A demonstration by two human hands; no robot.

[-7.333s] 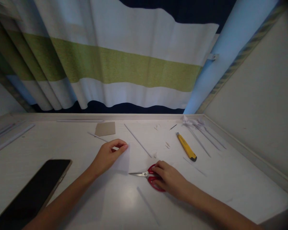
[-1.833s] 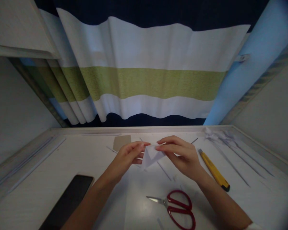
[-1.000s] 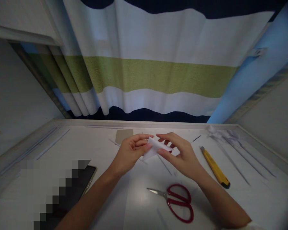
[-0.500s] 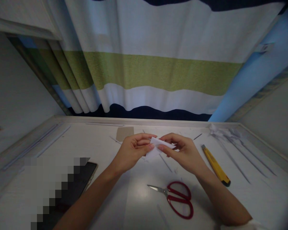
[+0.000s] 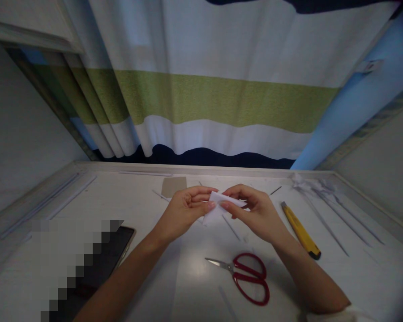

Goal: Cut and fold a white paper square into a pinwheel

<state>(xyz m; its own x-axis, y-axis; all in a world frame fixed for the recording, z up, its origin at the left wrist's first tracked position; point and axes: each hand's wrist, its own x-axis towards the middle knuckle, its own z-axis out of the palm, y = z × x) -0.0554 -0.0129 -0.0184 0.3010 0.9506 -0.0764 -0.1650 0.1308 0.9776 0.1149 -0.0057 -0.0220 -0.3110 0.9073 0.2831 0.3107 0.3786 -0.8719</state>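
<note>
A small folded piece of white paper point(image 5: 218, 206) is held above the white desk point(image 5: 339, 277), near its middle. My left hand point(image 5: 184, 212) pinches its left side with thumb and fingers. On the right side my right hand point(image 5: 255, 213) pinches it too, thumb and forefinger meeting close to the left thumb. Both hands are closed on the paper. Red-handled scissors point(image 5: 246, 277) lie flat on the desk just in front of my right wrist.
A yellow utility knife point(image 5: 300, 230) lies right of my right hand. Several thin rolled paper sticks point(image 5: 325, 210) and crumpled scraps sit at the back right. A brown card point(image 5: 174, 186) lies behind my hands. A dark phone point(image 5: 100, 264) rests front left. A striped curtain point(image 5: 204, 98) hangs behind.
Earlier my right hand rested on the scissors and my left pressed paper on the desk. Now both hands hold the paper raised; over the last second the fingers closed tighter on the fold.
</note>
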